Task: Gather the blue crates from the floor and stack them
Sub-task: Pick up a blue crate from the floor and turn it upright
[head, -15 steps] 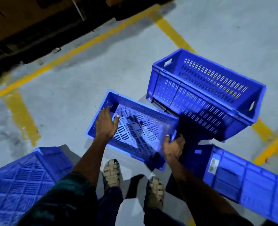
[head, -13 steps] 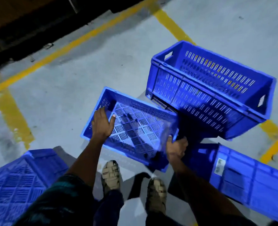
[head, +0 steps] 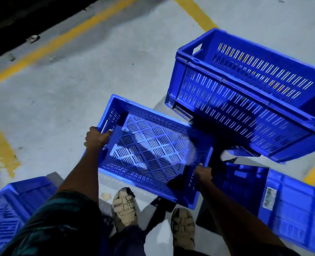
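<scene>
1. The person stands on a grey concrete floor marked with yellow painted lines, looking down at both arms and a pair of beige sandals.
2. A shallow blue crate with a slotted bottom is held between the two hands in front of the feet, open side up and tilted.
3. The left hand grips the crate's left end wall, fingers curled over the rim beside the handle slot.
4. The right hand grips the crate's right rim near its nearer corner, fingers wrapped around the edge.
5. A taller blue crate with slotted sides sits to the upper right, just beyond the held crate's far right corner; whether the two touch cannot be told.
6. Another blue crate lies at lower right, carrying a pale label on its surface.
7. A further blue crate lies at lower left, partly behind the person's dark patterned sleeve.
</scene>
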`<state>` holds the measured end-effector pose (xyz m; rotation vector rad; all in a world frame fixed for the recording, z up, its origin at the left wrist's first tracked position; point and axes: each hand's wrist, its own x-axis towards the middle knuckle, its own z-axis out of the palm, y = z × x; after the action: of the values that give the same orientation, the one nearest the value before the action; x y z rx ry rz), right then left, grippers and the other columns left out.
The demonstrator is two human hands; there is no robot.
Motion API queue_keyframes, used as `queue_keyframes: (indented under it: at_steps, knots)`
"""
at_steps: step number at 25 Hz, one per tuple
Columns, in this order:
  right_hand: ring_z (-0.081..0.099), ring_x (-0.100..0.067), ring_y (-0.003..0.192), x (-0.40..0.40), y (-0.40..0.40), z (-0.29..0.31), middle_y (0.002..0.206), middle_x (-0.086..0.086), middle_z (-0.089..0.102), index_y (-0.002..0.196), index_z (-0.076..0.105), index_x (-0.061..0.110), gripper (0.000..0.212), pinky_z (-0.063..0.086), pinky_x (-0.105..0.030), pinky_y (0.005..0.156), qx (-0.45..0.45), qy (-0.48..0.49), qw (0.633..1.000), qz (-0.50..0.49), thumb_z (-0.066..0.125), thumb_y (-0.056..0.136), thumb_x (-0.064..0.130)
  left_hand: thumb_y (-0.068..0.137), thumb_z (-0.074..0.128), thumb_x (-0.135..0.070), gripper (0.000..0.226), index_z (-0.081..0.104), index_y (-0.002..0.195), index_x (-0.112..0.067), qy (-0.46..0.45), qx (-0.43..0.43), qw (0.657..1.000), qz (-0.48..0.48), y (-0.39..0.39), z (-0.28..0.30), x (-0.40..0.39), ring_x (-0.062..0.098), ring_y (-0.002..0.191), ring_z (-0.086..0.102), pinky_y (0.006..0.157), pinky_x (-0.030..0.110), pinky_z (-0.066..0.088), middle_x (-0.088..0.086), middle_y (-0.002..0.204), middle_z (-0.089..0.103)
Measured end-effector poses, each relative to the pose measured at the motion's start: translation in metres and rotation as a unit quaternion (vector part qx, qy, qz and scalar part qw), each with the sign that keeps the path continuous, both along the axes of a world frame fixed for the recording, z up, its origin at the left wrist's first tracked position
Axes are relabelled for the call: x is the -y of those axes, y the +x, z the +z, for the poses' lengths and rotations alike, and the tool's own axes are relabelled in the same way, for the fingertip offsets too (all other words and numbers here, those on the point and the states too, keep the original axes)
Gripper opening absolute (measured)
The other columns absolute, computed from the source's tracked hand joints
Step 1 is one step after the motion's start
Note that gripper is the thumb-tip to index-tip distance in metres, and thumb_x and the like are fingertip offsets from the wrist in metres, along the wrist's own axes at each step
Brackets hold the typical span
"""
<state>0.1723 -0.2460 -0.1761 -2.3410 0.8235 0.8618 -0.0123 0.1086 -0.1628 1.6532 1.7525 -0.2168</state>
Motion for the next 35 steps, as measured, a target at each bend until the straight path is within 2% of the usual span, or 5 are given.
queue_keyframes:
  at_steps: [8,13,18,25,35]
  knots:
    - [0.061,-0.033,0.080,0.024,-0.035,0.088,0.093,-0.020,0.060,0.111,0.059,-0.006,0.042,0.042,-0.035,0.062,-0.011,0.038,0.999,-0.037,0.053,0.094,0.032,0.077,0.077,-0.046,0.066,0.059,0.115,0.006,-0.028,0.024,0.997,0.075,-0.051,0.091,0.036,0.044,0.111,0.061,0.093,0.048,0.049,0.028,0.120,0.062]
    - [0.060,-0.041,0.111,0.025,-0.042,0.196,0.121,-0.028,0.062,0.121,0.055,-0.005,0.047,0.047,-0.041,0.091,-0.009,0.031,0.998,0.062,0.052,0.096,0.034,0.085,0.074,-0.037,0.058,0.060,0.110,0.013,0.011,0.058,0.991,0.123,-0.098,0.213,0.073,0.043,0.105,0.064,0.085,0.047,0.048,0.032,0.104,0.064]
    - [0.061,-0.034,0.092,0.027,-0.037,0.354,0.115,-0.026,0.061,0.116,0.054,-0.001,0.034,0.040,-0.032,0.069,0.044,0.085,0.986,0.135,0.048,0.099,0.029,0.073,0.068,-0.060,0.075,0.056,0.108,0.006,0.031,0.087,0.974,0.209,-0.148,0.352,0.116,0.041,0.098,0.065,0.083,0.049,0.050,0.030,0.104,0.064]
    - [0.059,-0.046,0.110,-0.002,-0.017,0.511,0.117,-0.035,0.061,0.116,0.056,-0.009,0.043,0.044,-0.042,0.086,0.131,0.103,0.947,0.275,0.045,0.100,0.029,0.071,0.068,-0.056,0.073,0.053,0.115,0.002,0.075,0.149,0.944,0.286,-0.188,0.486,0.155,0.039,0.097,0.064,0.083,0.049,0.053,0.025,0.107,0.064]
    - [0.064,-0.043,0.101,-0.158,0.004,0.591,0.110,-0.025,0.066,0.126,0.048,0.013,0.037,0.050,-0.046,0.088,0.201,0.157,0.893,0.371,0.054,0.091,0.025,0.081,0.072,-0.045,0.067,0.047,0.124,-0.001,0.102,0.197,0.902,0.371,-0.194,0.562,0.087,0.029,0.087,0.060,0.073,0.036,0.044,0.015,0.102,0.061]
